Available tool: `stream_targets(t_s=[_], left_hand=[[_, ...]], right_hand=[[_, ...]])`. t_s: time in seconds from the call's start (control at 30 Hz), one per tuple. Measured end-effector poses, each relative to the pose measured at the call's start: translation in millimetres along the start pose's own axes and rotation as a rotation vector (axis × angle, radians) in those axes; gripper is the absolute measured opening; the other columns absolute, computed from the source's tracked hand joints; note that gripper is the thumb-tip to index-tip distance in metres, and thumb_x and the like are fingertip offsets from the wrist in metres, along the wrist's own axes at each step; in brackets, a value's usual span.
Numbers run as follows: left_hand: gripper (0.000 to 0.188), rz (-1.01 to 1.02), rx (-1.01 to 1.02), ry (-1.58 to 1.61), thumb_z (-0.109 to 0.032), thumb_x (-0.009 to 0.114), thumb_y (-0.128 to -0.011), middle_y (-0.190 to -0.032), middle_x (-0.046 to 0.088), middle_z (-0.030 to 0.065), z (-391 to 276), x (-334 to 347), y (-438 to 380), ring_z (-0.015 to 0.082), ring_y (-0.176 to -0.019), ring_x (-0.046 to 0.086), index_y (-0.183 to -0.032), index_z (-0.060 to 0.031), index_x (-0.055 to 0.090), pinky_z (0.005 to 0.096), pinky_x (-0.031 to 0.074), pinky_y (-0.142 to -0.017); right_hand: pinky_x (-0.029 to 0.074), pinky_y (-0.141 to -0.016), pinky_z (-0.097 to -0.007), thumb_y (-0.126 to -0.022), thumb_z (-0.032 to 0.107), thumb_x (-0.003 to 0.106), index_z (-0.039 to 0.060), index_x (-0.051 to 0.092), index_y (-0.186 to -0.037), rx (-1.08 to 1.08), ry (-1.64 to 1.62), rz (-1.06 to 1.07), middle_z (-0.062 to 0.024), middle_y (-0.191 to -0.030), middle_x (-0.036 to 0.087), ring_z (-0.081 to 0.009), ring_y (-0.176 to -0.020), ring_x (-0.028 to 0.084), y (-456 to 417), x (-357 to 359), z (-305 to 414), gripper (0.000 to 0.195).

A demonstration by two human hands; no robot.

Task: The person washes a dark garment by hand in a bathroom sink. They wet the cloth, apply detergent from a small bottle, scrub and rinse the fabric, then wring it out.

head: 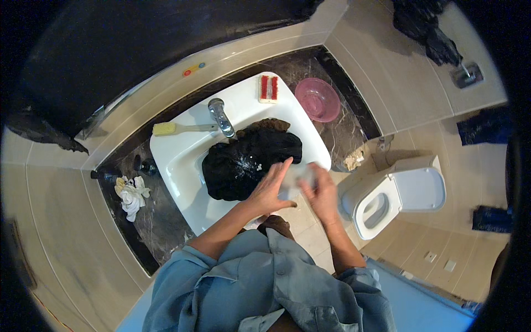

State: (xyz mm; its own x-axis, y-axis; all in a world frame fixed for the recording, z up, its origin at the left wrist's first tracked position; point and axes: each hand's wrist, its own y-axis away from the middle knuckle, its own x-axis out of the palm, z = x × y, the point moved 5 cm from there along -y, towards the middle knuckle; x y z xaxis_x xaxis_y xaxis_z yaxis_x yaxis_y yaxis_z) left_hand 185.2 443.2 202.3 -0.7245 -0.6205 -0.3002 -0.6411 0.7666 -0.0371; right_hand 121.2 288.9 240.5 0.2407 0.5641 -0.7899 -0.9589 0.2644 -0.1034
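Observation:
In the white washbasin (178, 178) lies a bundle of black cloth (265, 145), with white powder and small white lumps (244, 165) on its middle. Brown material (271, 123) shows behind the cloth, near the faucet. My left hand (269, 191) is over the basin's near right side, fingers extended and thumb apart, holding nothing. Just right of it, my right hand (323, 197) grips a pale, translucent object (302, 176). Motion blur hides what kind of object that is.
A chrome faucet (221, 118), a yellow-headed brush (182, 128) and a red-and-white brush (268, 89) are on the basin's back rim. A pink plastic bowl (317, 99) and crumpled white cloth or paper (133, 197) flank it on the dark marble counter (161, 226). A toilet (375, 209) stands right.

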Motion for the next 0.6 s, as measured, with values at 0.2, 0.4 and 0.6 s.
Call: stream_targets(t_s=[0.2, 0.4, 0.6], left_hand=[[0.117, -0.253, -0.387, -0.681, -0.051, 0.084, -0.064, -0.157, 0.011, 0.0245, 78, -28, -1, 0.0466, -0.146, 0.007, -0.156, -0.0251, 0.016, 0.0596, -0.002, -0.117], [0.098, -0.244, -0.473, -0.688, -0.042, 0.077, -0.078, -0.162, 0.009, 0.016, 134, -25, 20, 0.0377, -0.149, 0.008, -0.156, -0.0266, 0.02, 0.0591, -0.002, -0.118], [0.101, -0.234, -0.533, -0.751, -0.029, 0.081, -0.076, -0.162, 0.011, 0.0153, 152, -33, 11, 0.0386, -0.148, 0.012, -0.156, -0.027, 0.019, 0.0608, 0.004, -0.118]], right_hand=[[0.051, -0.081, -0.0486, -0.084, 0.033, 0.074, 0.0105, 0.051, -0.13, 0.221, 0.341, -0.277, -0.0222, -0.112, 0.063, -0.0413, -0.098, 0.062, -74, -43, -140, 0.057], [0.047, -0.087, -0.0509, -0.077, 0.032, 0.08, 0.0129, 0.046, -0.135, 0.343, 0.317, -0.131, -0.0286, -0.121, 0.056, -0.0457, -0.106, 0.057, -109, -2, -291, 0.069], [0.046, -0.091, -0.0513, -0.077, 0.033, 0.079, 0.0145, 0.038, -0.142, 0.337, 0.359, -0.137, -0.0274, -0.122, 0.053, -0.0474, -0.111, 0.054, -131, 2, -317, 0.079]])
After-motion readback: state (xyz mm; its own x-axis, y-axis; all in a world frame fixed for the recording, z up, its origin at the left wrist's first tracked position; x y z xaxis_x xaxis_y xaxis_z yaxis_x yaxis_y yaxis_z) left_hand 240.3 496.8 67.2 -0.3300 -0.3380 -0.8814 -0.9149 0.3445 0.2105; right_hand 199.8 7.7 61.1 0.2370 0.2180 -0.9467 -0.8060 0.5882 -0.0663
